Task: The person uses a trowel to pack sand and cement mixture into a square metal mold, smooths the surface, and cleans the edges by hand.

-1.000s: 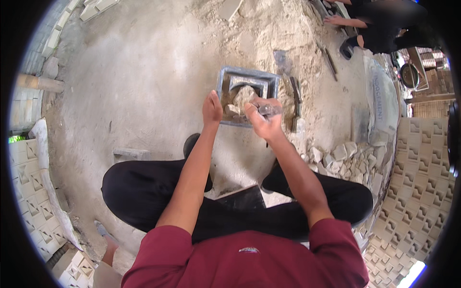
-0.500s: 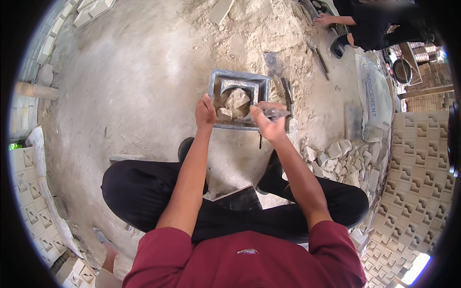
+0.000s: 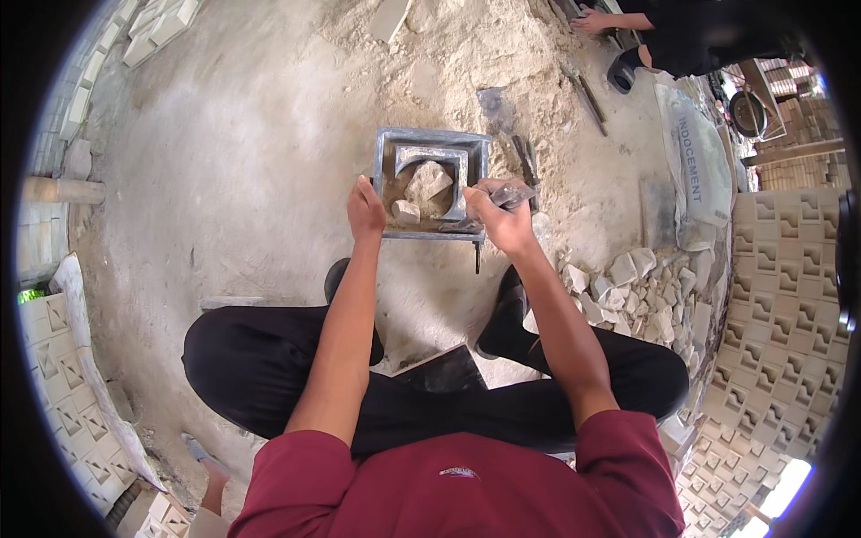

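Observation:
A square grey metal mould (image 3: 433, 137) with an inner frame (image 3: 462, 164) stands on the floor before me. Two lumps of pale dry material, a big one (image 3: 430, 180) and a smaller one (image 3: 406, 212), lie inside it. My left hand (image 3: 366, 211) is held against the mould's left wall, fingers together; part of its grip is hidden. Closed around the grey handle of a trowel (image 3: 460, 227), my right hand (image 3: 502, 215) is over the mould's near right corner. The trowel's dark blade lies along the near rim.
Pale powder (image 3: 448, 72) is heaped beyond the mould, with dark metal bars (image 3: 525, 160) beside it. Broken chunks (image 3: 641, 296) are piled at right, near a white sack (image 3: 692, 161). Patterned blocks (image 3: 780, 296) are stacked far right. Another person's hand (image 3: 592, 20) is at top right.
My right hand has brought the trowel blade down onto the mould's near right rim. The view has shifted slightly; my left hand stays at the mould's left side.

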